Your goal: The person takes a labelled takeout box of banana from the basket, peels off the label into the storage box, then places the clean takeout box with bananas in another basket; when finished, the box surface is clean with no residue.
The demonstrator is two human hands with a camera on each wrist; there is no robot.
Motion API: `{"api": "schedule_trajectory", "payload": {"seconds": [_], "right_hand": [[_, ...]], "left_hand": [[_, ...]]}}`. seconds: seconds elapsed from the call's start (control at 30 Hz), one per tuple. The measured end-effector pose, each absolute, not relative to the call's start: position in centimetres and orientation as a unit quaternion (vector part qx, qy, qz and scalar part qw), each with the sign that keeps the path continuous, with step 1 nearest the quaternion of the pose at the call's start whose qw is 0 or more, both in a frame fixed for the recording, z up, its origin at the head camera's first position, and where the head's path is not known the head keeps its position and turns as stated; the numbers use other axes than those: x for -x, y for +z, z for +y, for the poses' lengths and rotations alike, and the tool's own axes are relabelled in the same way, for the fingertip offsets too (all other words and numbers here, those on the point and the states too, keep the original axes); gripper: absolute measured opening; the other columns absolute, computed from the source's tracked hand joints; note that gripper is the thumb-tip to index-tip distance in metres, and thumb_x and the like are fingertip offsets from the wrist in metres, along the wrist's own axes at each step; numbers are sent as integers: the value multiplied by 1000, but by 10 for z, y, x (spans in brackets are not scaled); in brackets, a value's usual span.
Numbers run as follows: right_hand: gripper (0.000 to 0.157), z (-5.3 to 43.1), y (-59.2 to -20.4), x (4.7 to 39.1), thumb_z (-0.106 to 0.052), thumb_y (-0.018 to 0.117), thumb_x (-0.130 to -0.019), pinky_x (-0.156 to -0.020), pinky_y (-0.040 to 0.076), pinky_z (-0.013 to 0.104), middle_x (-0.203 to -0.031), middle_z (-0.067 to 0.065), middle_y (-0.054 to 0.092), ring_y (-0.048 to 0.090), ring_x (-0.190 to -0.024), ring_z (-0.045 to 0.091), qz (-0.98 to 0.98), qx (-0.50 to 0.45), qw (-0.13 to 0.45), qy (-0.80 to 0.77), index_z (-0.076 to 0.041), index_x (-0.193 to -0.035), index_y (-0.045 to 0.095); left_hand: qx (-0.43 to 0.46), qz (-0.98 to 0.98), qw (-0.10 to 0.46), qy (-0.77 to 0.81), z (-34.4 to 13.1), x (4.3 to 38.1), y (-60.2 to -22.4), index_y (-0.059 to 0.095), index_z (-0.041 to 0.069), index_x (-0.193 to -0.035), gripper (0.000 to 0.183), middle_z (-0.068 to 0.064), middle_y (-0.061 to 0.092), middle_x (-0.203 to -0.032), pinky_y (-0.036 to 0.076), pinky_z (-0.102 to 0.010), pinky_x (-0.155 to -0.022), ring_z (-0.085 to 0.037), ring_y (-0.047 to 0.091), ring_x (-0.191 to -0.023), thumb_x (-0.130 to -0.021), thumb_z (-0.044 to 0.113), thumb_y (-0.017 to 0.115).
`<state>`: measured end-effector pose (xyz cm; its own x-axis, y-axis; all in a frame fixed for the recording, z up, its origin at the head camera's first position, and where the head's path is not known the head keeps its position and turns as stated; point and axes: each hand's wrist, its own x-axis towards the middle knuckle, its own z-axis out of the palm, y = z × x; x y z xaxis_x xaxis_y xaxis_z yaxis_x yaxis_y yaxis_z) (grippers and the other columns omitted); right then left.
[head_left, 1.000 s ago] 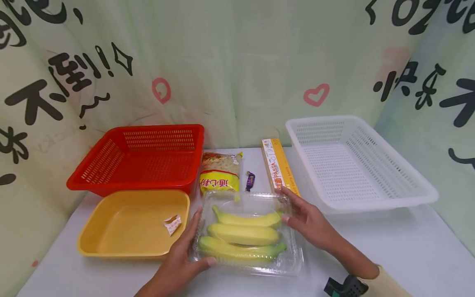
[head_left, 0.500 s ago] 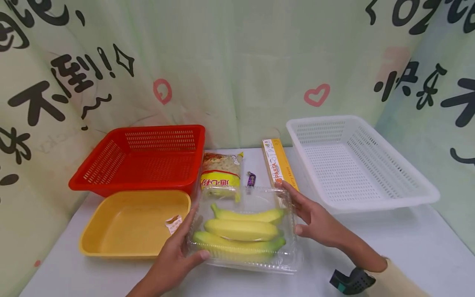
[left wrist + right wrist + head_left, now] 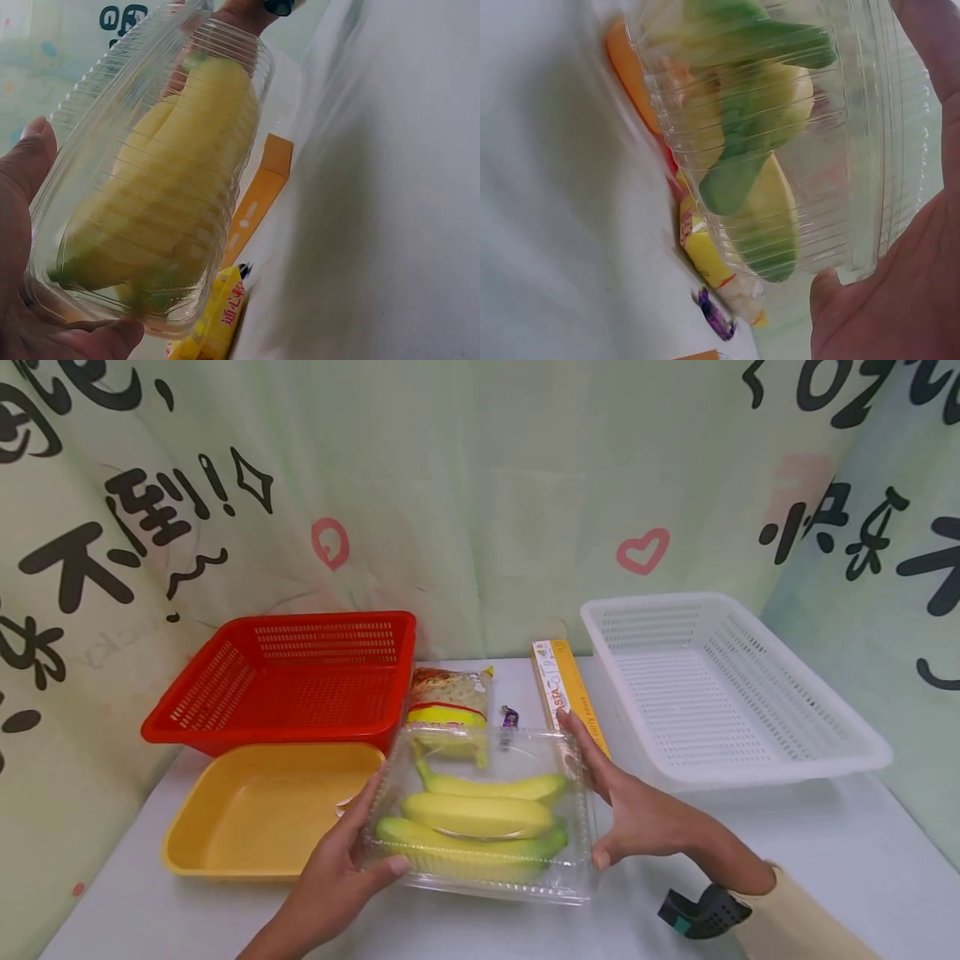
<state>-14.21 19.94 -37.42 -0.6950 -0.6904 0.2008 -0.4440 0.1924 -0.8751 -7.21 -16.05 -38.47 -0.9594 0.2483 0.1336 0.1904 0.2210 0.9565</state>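
Observation:
A clear plastic clamshell box [image 3: 480, 868] with yellow-green bananas [image 3: 480, 817] inside is raised over the table, tilted. Its shadow shows in the left wrist view. My left hand [image 3: 335, 866] grips its left side, thumb on the near left corner and fingertips curled under its end in the left wrist view. At the right side, my right hand [image 3: 626, 810] is spread, fingers stretched to the back right corner and thumb beside the edge. In the right wrist view, a fingertip [image 3: 825, 291] meets the rim, while the palm stands off the box.
A yellow tub [image 3: 247, 814] holds a small wrapped packet [image 3: 343, 806], mostly behind my left hand. Behind it stands a red basket [image 3: 322, 693]. A pasta bag [image 3: 450, 689], a purple-wrapped candy [image 3: 510, 718] and a pasta box [image 3: 567, 685] lie mid-table. A white basket [image 3: 720, 693] stands right.
The clamshell box has shifted left and slightly back, now covering more of the pasta bag. Both hands moved with it. My right thumb has come off the lid to beside the edge.

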Motion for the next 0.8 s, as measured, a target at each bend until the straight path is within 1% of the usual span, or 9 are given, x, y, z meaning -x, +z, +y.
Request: {"api": "schedule_trajectory", "payload": {"seconds": [0.07,0.13,0.27,0.33,0.47,0.53,0.6,0.67,0.8], "right_hand": [[131,198,-372,143,-74,70,-66,-111,21,37,-161,-3,-17,-7,-146,31,762,376,118,-513,-28,-155,-15],[132,196,-370,145,-73,71,-65,-111,22,39,-161,-5,-16,-6,-146,30,761,379,119,-514,-29,-155,-15],[131,191,-365,152,-64,78,-66,-111,26,28,-162,-6,-11,-3,-147,30,737,379,132,-544,-30,-155,-11],[129,188,-362,155,-59,81,-67,-110,26,24,-162,-5,-8,-1,-147,30,722,380,139,-561,-31,-156,-8],[122,184,-356,159,-52,81,-72,-111,25,25,-163,-6,-4,1,-147,27,704,382,140,-582,-29,-157,-4],[119,183,-353,159,-50,80,-74,-111,25,26,-163,-7,-3,2,-147,25,702,383,137,-585,-27,-157,-3],[119,181,-350,160,-49,79,-75,-110,26,27,-163,-7,-3,3,-147,24,701,383,133,-587,-24,-157,-3],[118,178,-346,160,-49,79,-76,-109,29,28,-162,-8,-3,4,-147,24,701,382,126,-588,-23,-157,-3],[116,170,-340,160,-50,78,-76,-109,29,29,-163,-8,-3,3,-147,22,695,385,109,-598,-21,-158,0]], "left_hand": [[-153,777,15,610,-161,73,-385,21,23,-157,96,-7,18,-160,36,-20,-100,-30,21,-142,-81,9,78],[-154,780,9,607,-162,73,-384,20,22,-157,95,-7,17,-160,36,-21,-100,-31,21,-142,-82,9,78],[-137,799,-8,586,-165,73,-380,19,21,-157,94,-7,19,-160,36,-29,-101,-33,22,-142,-84,15,77],[-132,803,-20,581,-166,72,-377,18,19,-157,93,-9,21,-159,38,-32,-99,-34,28,-140,-85,15,76],[-142,791,-50,592,-168,72,-371,18,13,-157,92,-17,25,-157,46,-26,-92,-37,41,-131,-85,5,74],[-150,788,-63,594,-169,73,-368,17,11,-156,91,-20,27,-155,47,-23,-89,-39,44,-127,-85,1,73],[-147,793,-66,587,-171,74,-365,18,13,-157,90,-18,28,-155,47,-22,-89,-38,44,-127,-86,2,73],[-139,804,-66,574,-173,76,-362,17,16,-157,89,-16,29,-155,46,-24,-90,-38,44,-128,-87,5,72],[-112,831,-65,541,-178,79,-355,17,20,-157,86,-15,34,-153,49,-29,-89,-36,48,-127,-90,13,71]]}}
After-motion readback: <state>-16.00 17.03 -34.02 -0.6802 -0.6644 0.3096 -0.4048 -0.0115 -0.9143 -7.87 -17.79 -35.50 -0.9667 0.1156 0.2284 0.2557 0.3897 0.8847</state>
